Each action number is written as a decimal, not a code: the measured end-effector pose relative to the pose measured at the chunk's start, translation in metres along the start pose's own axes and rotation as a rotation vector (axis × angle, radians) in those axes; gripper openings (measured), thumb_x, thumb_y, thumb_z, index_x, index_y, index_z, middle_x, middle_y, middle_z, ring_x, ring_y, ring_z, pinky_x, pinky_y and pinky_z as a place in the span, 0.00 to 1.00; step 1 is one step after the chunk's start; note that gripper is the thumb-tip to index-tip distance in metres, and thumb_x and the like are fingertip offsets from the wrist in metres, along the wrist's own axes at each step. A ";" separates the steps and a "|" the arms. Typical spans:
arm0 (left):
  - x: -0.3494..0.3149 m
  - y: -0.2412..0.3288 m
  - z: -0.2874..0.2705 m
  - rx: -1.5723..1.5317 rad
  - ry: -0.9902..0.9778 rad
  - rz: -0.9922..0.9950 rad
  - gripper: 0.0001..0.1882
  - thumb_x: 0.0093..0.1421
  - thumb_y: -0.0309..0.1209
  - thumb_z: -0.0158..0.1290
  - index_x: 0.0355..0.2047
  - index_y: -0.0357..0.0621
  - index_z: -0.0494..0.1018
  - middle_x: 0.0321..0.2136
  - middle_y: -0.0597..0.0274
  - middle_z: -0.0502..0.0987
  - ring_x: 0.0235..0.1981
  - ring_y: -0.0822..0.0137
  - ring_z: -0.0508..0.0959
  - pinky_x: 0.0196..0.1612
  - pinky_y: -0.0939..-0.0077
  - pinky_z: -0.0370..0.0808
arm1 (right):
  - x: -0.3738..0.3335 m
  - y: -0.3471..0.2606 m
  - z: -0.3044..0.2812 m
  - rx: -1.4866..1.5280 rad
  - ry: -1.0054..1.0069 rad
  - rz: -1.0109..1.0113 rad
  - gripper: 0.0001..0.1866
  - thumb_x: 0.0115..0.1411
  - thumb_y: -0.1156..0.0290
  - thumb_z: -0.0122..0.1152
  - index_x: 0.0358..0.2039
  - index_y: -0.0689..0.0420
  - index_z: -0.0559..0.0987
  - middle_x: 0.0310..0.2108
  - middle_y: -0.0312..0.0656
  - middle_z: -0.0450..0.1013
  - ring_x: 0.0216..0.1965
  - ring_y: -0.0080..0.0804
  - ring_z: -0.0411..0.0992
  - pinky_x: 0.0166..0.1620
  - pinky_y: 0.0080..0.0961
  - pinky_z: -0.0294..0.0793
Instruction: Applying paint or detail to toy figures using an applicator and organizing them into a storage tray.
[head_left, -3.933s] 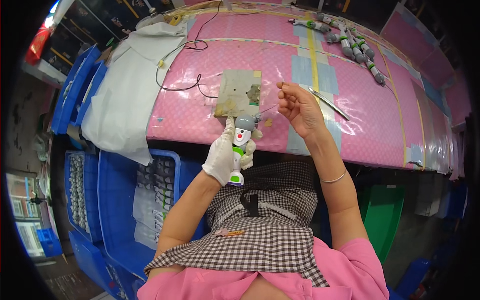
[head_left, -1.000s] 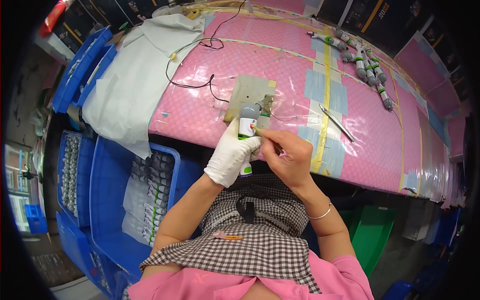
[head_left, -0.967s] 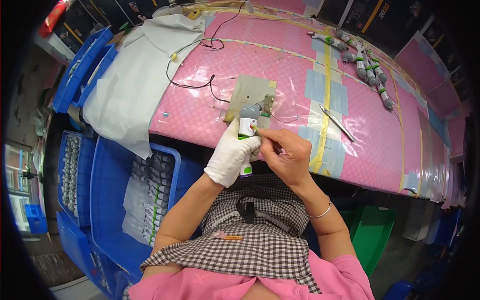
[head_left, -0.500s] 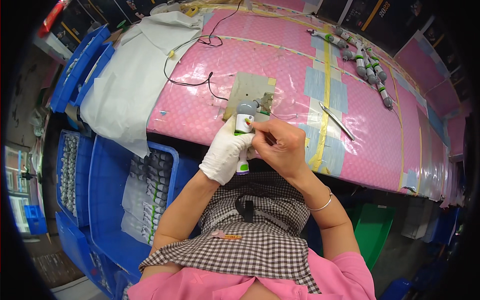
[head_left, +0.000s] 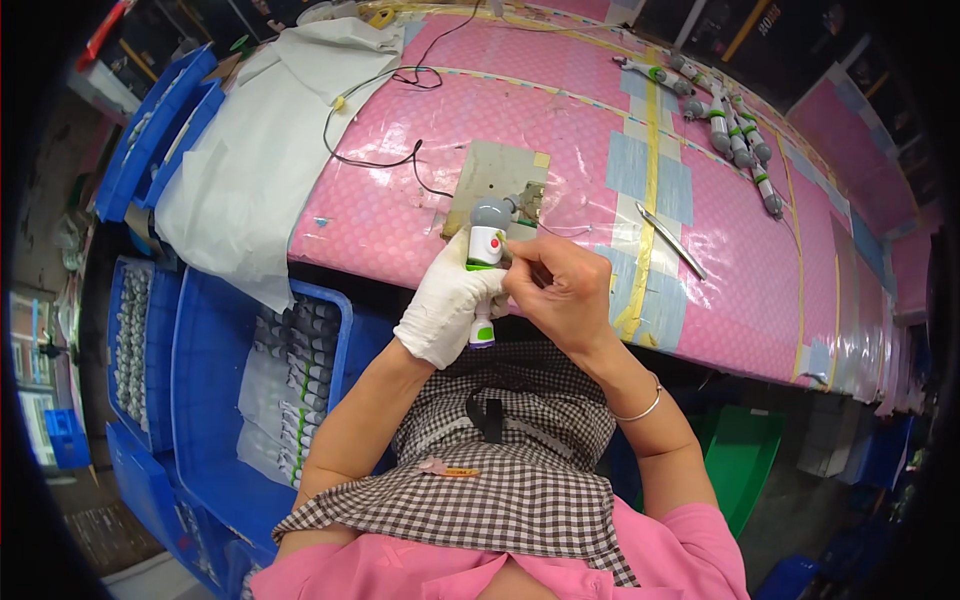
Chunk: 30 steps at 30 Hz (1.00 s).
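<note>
My left hand (head_left: 448, 300), in a white glove, is wrapped round a white wand-like device (head_left: 487, 243) with a round grey head, a green ring and a small red spot on its side. The head points away from me over the table edge; a narrow end with a green patch and purple tip sticks out below the glove. My bare right hand (head_left: 562, 290) is closed in a pinch beside the red spot. Something small and yellowish shows at its fingertips, too small to name. Just beyond the device's head lies a flat grey plate (head_left: 495, 170) with a small metal fitting.
Metal tweezers (head_left: 672, 240) lie on the pink table (head_left: 560, 110) to the right. Several similar devices (head_left: 738, 135) are piled at the far right. A black cable (head_left: 418, 165) runs to the plate. At left stand a white sheet (head_left: 235, 180) and a blue bin (head_left: 215, 440) of parts.
The red spot on the device shows more fully now, as the right fingertips and the yellowish bit have shifted slightly off it. The left hand keeps its hold.
</note>
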<state>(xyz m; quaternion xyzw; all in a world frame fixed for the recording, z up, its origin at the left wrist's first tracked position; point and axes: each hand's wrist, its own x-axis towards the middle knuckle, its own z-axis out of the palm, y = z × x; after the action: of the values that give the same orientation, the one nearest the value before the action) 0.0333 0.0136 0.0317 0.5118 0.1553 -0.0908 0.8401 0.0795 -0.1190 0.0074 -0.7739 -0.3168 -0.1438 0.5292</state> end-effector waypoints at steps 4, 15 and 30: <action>-0.015 0.011 -0.033 -0.034 -0.102 0.072 0.12 0.55 0.26 0.52 0.40 0.40 0.66 0.28 0.64 0.70 0.22 0.74 0.69 0.26 0.82 0.68 | 0.007 0.012 -0.023 0.224 0.038 0.172 0.06 0.56 0.79 0.55 0.33 0.60 0.79 0.18 0.26 0.66 0.17 0.12 0.58 0.20 0.11 0.54; -0.159 -0.056 -0.434 1.548 1.164 -0.096 0.14 0.52 0.35 0.52 0.40 0.48 0.73 0.38 0.58 0.75 0.35 0.50 0.75 0.39 0.57 0.72 | 0.024 0.115 -0.031 -0.892 -0.125 -0.117 0.12 0.57 0.73 0.53 0.41 0.61 0.76 0.40 0.45 0.72 0.42 0.39 0.71 0.46 0.30 0.68; -0.131 -0.204 -0.590 1.099 0.793 -0.062 0.22 0.63 0.27 0.35 0.58 0.42 0.59 0.59 0.53 0.58 0.58 0.59 0.60 0.59 0.71 0.55 | 0.023 0.121 -0.180 -0.835 0.288 0.244 0.09 0.53 0.71 0.59 0.34 0.57 0.80 0.34 0.41 0.76 0.37 0.29 0.73 0.40 0.24 0.73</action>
<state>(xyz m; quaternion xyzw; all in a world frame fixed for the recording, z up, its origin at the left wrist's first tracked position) -0.2520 0.4427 -0.3436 0.8543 0.3976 0.0140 0.3344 0.1955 -0.3036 0.0038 -0.9248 -0.0614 -0.3016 0.2236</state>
